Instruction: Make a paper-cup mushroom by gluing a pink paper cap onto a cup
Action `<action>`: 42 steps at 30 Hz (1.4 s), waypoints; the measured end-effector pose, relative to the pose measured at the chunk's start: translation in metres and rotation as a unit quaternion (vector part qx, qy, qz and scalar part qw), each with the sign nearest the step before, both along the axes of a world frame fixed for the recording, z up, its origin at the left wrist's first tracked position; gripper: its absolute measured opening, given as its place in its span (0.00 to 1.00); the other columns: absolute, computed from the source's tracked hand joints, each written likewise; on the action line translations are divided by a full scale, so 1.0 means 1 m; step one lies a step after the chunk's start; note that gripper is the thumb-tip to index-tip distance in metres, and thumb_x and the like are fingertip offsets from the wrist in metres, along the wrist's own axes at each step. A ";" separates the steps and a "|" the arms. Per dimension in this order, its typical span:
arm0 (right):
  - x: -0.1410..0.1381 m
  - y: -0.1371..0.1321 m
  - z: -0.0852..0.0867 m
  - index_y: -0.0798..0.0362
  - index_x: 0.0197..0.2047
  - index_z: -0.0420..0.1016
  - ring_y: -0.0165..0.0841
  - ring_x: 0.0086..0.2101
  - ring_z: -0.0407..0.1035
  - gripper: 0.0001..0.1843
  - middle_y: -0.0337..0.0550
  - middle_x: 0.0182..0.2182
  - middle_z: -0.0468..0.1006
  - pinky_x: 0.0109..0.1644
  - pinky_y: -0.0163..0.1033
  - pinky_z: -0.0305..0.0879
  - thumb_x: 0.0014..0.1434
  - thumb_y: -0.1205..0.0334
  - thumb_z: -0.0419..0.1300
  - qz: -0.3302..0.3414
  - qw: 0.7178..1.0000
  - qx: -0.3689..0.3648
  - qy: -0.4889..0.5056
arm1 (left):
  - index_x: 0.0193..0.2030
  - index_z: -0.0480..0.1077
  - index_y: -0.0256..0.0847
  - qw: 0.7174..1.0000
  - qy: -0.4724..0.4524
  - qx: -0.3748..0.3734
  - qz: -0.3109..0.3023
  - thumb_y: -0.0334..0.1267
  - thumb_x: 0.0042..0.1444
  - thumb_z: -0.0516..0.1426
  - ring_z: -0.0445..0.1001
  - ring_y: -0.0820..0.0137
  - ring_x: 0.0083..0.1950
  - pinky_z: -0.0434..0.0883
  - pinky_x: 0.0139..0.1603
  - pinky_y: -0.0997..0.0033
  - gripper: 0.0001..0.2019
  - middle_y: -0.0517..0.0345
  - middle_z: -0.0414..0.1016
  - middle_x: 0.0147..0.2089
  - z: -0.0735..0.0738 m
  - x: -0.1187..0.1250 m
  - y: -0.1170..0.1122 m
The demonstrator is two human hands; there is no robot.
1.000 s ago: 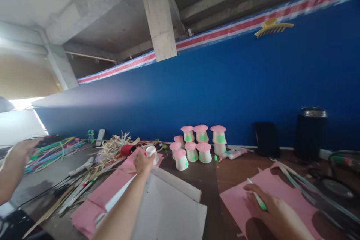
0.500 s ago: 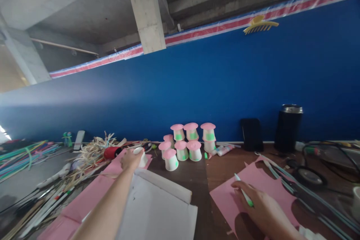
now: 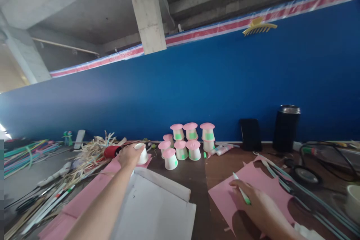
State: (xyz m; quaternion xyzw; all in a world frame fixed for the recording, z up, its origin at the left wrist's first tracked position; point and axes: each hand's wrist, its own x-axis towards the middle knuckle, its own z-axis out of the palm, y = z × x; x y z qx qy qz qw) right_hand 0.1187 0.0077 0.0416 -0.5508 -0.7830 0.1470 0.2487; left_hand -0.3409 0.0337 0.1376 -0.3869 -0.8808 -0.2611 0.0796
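My left hand (image 3: 128,156) reaches forward and is closed around the near side of a white paper cup (image 3: 143,156). The cup stands mouth up at the end of a pink paper sheet (image 3: 92,191). In my right hand (image 3: 254,197) is a marker pen (image 3: 242,188), pale with a green end, held above another pink sheet (image 3: 270,183) with curved pieces cut from its edges. Between the hands, towards the back, stand several upturned white cups (image 3: 171,162) with round pink paper tops and green patches, some of them stacked.
A white open box or lid (image 3: 157,206) lies in front, by my left forearm. Plant-like strips (image 3: 98,146) and a red spool (image 3: 110,152) are at left. At right are a black phone (image 3: 250,135), a black flask (image 3: 286,129), cables (image 3: 323,150) and a white cup (image 3: 353,200). A blue partition (image 3: 197,86) rises behind.
The fingers of my left hand have come slightly further over the cup's rim, and the cup looks more upright. My right hand keeps the marker pen in nearly the same place.
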 end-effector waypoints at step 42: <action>-0.023 -0.006 0.016 0.49 0.38 0.66 0.22 0.16 0.58 0.15 0.25 0.15 0.65 0.19 0.27 0.44 0.44 0.64 0.60 0.015 0.787 -0.232 0.572 | 0.49 0.75 0.43 0.830 -0.321 0.232 -0.392 0.59 0.50 0.60 0.71 0.53 0.57 0.68 0.57 0.57 0.26 0.47 0.76 0.53 -0.088 0.245 -0.037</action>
